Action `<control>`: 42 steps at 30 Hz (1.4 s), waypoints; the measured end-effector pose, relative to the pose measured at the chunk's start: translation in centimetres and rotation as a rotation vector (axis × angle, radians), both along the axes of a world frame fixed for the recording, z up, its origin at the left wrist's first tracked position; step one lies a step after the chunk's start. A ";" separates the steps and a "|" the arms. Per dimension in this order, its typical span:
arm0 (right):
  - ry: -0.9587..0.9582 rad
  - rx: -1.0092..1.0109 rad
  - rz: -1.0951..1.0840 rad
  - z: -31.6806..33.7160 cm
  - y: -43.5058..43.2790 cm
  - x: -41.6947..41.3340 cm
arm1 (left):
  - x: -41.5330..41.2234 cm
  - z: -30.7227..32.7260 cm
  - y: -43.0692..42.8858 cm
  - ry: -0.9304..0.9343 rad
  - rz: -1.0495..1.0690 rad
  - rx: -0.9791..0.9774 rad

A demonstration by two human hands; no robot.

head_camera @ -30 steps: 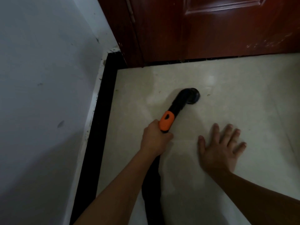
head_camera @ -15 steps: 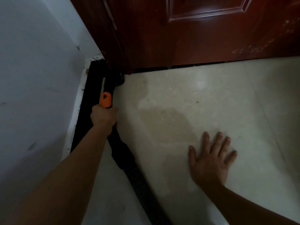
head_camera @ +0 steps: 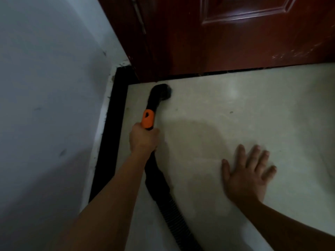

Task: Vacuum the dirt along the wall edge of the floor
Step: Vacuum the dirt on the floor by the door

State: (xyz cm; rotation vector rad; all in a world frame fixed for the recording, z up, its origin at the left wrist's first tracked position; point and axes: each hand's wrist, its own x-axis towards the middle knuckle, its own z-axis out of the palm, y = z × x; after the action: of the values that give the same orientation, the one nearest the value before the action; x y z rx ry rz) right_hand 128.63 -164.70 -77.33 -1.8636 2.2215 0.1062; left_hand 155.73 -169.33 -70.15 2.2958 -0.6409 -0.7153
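Vacuum nozzle (head_camera: 161, 93) sat on floor (head_camera: 235, 115), beside black wall edge (head_camera: 116, 115). Left grip (head_camera: 144, 140) curled round its handle (head_camera: 148, 118); right grip (head_camera: 248, 176) lay spread flat. Edge pass seemingly underway; next called for steering nozzle onto edge.

pale wall (head_camera: 45, 87), black skirting (head_camera: 112, 133), dark red door (head_camera: 181, 48), cream tile floor (head_camera: 253, 98)
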 end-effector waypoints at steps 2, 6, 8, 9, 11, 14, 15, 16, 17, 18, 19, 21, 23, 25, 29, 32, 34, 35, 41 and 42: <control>-0.008 -0.008 -0.003 -0.1 -0.1 0.1 | 2.2 0.7 3.9 -0.063 0.069 0.036; 0.000 -0.026 0.004 -0.6 0.0 0.0 | 1.9 1.3 10.5 -0.085 0.056 0.087; -0.008 -0.047 0.007 -0.8 0.0 0.0 | -1.1 1.1 11.9 -0.049 -0.045 0.064; -0.013 -0.053 0.009 -0.8 0.0 0.0 | -2.9 0.9 12.3 -0.042 -0.126 0.065; -0.025 -0.053 0.010 -0.7 0.1 0.0 | -5.9 0.7 12.4 -0.032 -0.225 0.089; -0.046 -0.070 0.025 -0.5 0.4 -0.1 | -5.7 1.1 12.5 -0.073 -0.154 0.111; -0.049 -0.077 0.029 -0.5 0.4 -0.2 | -4.6 1.4 12.4 -0.112 -0.111 0.119; -0.049 -0.082 0.031 -0.6 0.4 -0.2 | -3.3 1.7 12.3 -0.154 -0.077 0.128; -0.044 -0.083 0.034 -0.7 0.4 -0.3 | -1.9 2.0 12.0 -0.201 -0.056 0.143; -0.038 -0.083 0.036 -0.8 0.5 -0.2 | -0.6 2.3 11.6 -0.257 -0.051 0.166; -0.033 -0.090 0.040 -0.9 0.5 -0.2 | 0.5 2.4 10.9 -0.325 -0.057 0.193; -0.029 -0.115 0.038 -1.2 0.3 -0.1 | 2.2 2.6 9.0 -0.470 -0.065 0.242; -0.034 -0.125 0.040 -1.3 0.2 0.0 | 3.3 2.9 7.3 -0.553 -0.064 0.269; -0.018 -0.118 0.040 -1.6 0.1 0.0 | 3.8 3.0 6.4 -0.584 -0.089 0.310; 0.023 -0.084 0.041 -1.6 0.0 -0.3 | 3.0 3.4 9.1 -0.588 -0.132 0.377; 0.023 -0.069 0.042 -1.4 0.0 -0.5 | 1.7 3.5 13.3 -0.567 -0.150 0.411; -0.006 -0.062 0.045 -1.1 -0.1 -0.4 | 1.0 3.6 16.1 -0.533 -0.123 0.425; -0.017 -0.061 0.050 -1.0 0.0 -0.4 | 0.6 3.7 17.3 -0.507 -0.099 0.432; -0.004 -0.030 0.082 -0.2 0.1 -0.2 | -3.1 3.7 25.1 -0.389 -0.008 0.430; -0.010 -0.026 0.090 -0.1 0.2 -0.2 | -3.6 3.6 27.1 -0.380 -0.006 0.434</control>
State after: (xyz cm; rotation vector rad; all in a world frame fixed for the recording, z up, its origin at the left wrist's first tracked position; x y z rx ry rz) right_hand 128.47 -164.54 -77.43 -1.9734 2.1429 0.0844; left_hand 152.10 -142.27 -66.52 2.8714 -0.7150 -0.4517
